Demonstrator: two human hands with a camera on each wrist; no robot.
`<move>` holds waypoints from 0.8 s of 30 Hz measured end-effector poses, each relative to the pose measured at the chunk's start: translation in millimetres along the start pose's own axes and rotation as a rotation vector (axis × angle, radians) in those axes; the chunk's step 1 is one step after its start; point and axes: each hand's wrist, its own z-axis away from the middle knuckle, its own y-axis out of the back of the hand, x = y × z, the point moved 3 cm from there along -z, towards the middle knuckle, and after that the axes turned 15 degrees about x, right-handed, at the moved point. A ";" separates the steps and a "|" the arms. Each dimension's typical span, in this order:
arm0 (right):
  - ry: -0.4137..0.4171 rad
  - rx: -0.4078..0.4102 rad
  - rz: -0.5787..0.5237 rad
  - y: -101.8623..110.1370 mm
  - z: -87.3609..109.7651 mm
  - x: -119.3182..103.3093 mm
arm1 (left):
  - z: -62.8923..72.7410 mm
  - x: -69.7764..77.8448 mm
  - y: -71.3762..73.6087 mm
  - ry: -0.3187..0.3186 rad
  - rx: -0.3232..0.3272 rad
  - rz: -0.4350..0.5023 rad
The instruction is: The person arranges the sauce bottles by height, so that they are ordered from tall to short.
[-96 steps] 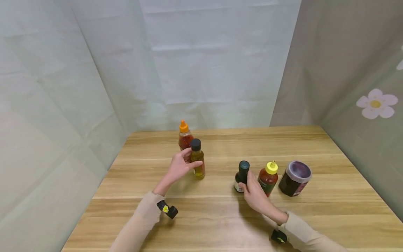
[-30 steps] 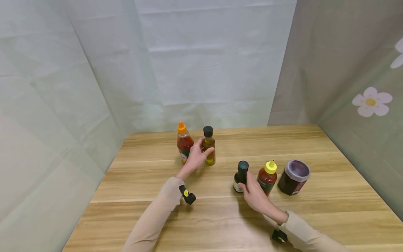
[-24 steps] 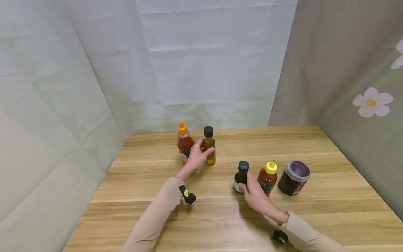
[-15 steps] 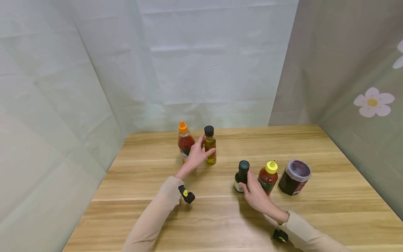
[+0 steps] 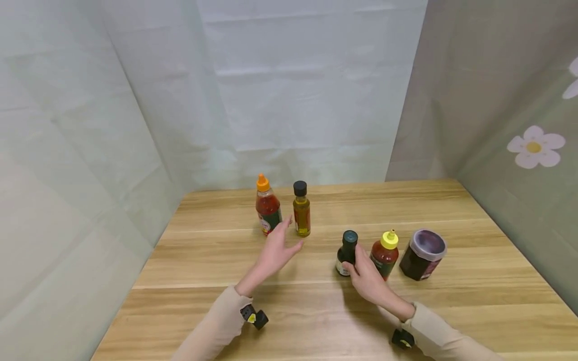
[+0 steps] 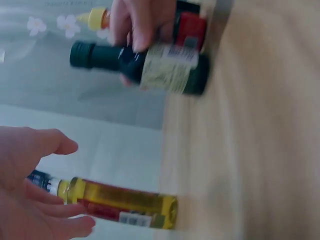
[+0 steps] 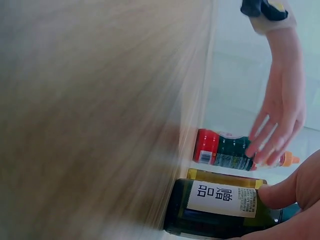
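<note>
My left hand (image 5: 276,250) is off the olive-oil bottle (image 5: 302,215), a slim yellow bottle with a black cap standing upright at the back. Its fingers are spread, and the left wrist view shows space between palm and bottle. Just left of that bottle stands a red sauce bottle with an orange tip (image 5: 268,208), its lower part overlapped by the fingers. My right hand (image 5: 368,276) grips a dark bottle with a pale label (image 6: 167,67), upright on the wooden table (image 5: 307,321), thumb and fingers on its sides.
Right of the dark bottle stands a red sauce bottle with a yellow tip (image 5: 385,253), partly behind my right hand. Beyond it is a dark jar with a translucent lid (image 5: 423,254). Pale cloth (image 5: 307,90) hangs behind the table, grey cloth with flowers at the right.
The left hand carried the olive-oil bottle back and right, beside the orange-tipped bottle, then let go and drew back toward the front. The right hand kept its grip in place.
</note>
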 end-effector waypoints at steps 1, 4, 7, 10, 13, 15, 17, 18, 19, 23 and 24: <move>-0.003 0.000 -0.004 0.4 0.0 -0.1 | 5.1 1.0 -0.9 -0.006 -0.029 0.009; -0.009 0.001 -0.007 0.9 0.1 0.4 | 17.0 1.2 -7.1 -0.023 -0.139 0.047; -0.023 -0.002 -0.010 1.2 0.4 0.9 | 26.1 0.1 -16.2 -0.014 -0.232 0.084; -0.033 -0.009 -0.009 1.0 0.3 1.8 | 32.8 -0.2 -26.0 -0.002 -0.286 0.126; -0.041 -0.002 0.000 1.5 -0.3 3.1 | 37.4 3.4 -35.1 -0.002 -0.313 0.189; -0.044 0.002 0.005 2.2 -0.9 3.2 | 39.8 6.4 -41.3 0.003 -0.330 0.222; -0.048 0.005 0.010 3.0 -1.2 3.2 | 42.2 9.8 -47.3 0.003 -0.343 0.240; -0.050 0.004 0.010 3.1 -1.4 3.2 | 43.4 11.5 -50.2 0.004 -0.349 0.247; -0.054 0.001 0.008 3.3 -1.5 2.8 | 44.5 13.1 -53.2 0.004 -0.352 0.252; -0.062 -0.002 -0.001 4.3 -1.9 0.9 | 47.9 19.8 -64.4 0.014 -0.346 0.264; -0.062 -0.001 -0.002 4.4 -2.1 0.5 | 48.2 21.3 -67.3 0.012 -0.339 0.266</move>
